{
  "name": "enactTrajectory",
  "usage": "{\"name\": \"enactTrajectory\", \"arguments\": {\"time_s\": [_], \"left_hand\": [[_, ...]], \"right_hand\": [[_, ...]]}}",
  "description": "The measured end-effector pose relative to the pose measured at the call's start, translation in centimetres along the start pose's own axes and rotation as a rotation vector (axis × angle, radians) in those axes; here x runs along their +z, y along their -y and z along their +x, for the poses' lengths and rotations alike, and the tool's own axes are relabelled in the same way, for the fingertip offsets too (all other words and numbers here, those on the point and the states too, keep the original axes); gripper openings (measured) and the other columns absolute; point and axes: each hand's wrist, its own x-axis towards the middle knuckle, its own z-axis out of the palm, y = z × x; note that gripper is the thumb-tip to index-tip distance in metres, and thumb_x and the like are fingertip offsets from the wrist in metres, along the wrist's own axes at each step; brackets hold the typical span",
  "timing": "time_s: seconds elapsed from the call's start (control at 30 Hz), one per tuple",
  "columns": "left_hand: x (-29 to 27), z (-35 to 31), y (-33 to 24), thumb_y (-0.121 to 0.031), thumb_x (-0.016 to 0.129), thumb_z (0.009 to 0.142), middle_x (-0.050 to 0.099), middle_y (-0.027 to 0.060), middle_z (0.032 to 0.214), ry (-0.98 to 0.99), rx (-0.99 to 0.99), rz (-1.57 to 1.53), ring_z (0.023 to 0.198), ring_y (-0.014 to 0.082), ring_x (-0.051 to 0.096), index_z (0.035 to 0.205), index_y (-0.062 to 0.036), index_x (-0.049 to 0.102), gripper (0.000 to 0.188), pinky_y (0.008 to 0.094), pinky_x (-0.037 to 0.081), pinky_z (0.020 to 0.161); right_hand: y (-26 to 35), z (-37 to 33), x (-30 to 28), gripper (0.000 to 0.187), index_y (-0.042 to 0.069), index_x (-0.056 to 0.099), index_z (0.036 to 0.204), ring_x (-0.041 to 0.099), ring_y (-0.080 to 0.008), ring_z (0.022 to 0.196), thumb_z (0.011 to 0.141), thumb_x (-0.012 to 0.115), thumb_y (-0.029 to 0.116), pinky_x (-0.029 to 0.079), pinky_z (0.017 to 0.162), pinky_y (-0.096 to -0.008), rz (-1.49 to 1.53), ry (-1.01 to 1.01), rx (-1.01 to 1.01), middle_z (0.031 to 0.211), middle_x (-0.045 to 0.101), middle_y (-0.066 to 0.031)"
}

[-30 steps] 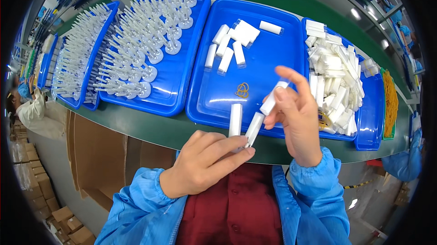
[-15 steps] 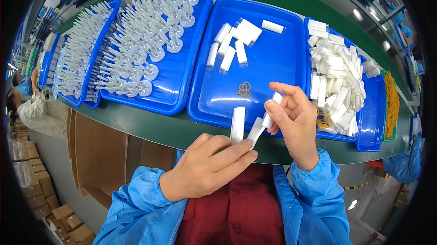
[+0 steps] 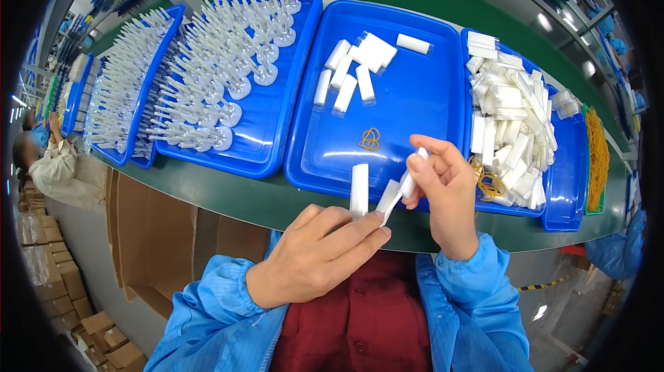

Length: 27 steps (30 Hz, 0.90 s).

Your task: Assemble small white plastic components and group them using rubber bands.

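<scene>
My left hand (image 3: 315, 256) is closed in front of the middle tray, its fingers on white strips. One flat white piece (image 3: 360, 189) stands up beyond its fingertips. A second pale white piece (image 3: 388, 196) shows to the right of it. Between thumb and fingers my right hand (image 3: 448, 189) pinches a small white piece in clear wrap (image 3: 409, 180). Its lower end meets the thin strip by my left fingertips; whether they are joined I cannot tell. In the blue middle tray (image 3: 422, 88) lie several white wrapped pieces (image 3: 346, 95) and a few tan rubber bands (image 3: 370, 139).
Left, blue trays (image 3: 252, 140) hold rows of clear stemmed parts with round bases (image 3: 221, 61). Right, another tray is heaped with white wrapped pieces (image 3: 508, 102); a green tray holds rubber bands (image 3: 595, 157). An open cardboard box (image 3: 149, 227) stands below the table. A person (image 3: 62, 171) sits far left.
My right hand has shifted slightly down and left with its white piece, which tilts a little more. My left hand has hardly moved. The view has shifted slightly.
</scene>
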Motion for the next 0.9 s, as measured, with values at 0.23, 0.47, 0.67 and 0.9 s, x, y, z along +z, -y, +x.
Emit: {"name": "enactTrajectory", "arguments": {"time_s": [0.23, 0.47, 0.67, 0.9], "left_hand": [[1.6, -1.3, 1.0, 0.000, 0.083, 0.070, 0.058, 0.0139, 0.127, -0.215, -0.037, -0.100, 0.086, 0.0205, 0.063, 0.124, -0.0096, 0.065, 0.058, 0.0312, 0.047, 0.070], [2.1, -0.2, 1.2, -0.005, 0.089, 0.071, 0.052, 0.0191, 0.135, -0.362, -0.307, -0.353, 0.110, 0.0282, 0.062, 0.138, -0.0047, 0.053, 0.077, 0.0382, 0.054, 0.087], [1.8, -0.6, 0.9, -0.013, 0.070, 0.094, 0.061, 0.0094, 0.116, 0.208, -1.014, -1.629, 0.106, 0.0165, 0.063, 0.134, 0.0019, 0.048, 0.048, 0.0311, 0.054, 0.089], [3.2, -0.8, -0.7, -0.017, 0.068, 0.097, 0.062, 0.0086, 0.114, 0.134, -1.078, -1.754, 0.105, 0.0158, 0.062, 0.130, 0.0012, 0.052, 0.040, 0.0306, 0.052, 0.092]], "right_hand": [[-1.1, -2.9, 2.0, 0.045, -0.001, 0.055, 0.128, 0.062, -0.0059, 0.064, 0.089, 0.076, 0.007, 0.046, 0.055, -0.0194, -0.104, 0.066, -0.195, 0.076, 0.063, -0.0028], [-1.3, -2.5, 1.6, 0.047, 0.001, 0.057, 0.130, 0.059, -0.0050, 0.066, 0.088, 0.078, 0.008, 0.047, 0.061, -0.0218, -0.164, 0.024, -0.322, 0.086, 0.068, -0.0053], [-0.8, -2.6, 1.0, 0.059, 0.007, 0.064, 0.131, 0.056, -0.0258, 0.097, 0.076, 0.082, 0.018, 0.047, 0.086, -0.0336, -0.720, 0.262, -0.719, 0.111, 0.066, -0.0087], [-1.9, -3.5, 0.5, 0.091, -0.004, 0.049, 0.140, 0.056, -0.0330, 0.121, 0.064, 0.086, 0.029, 0.046, 0.100, -0.0435, -0.920, 0.464, -0.798, 0.136, 0.056, -0.0171]]}}
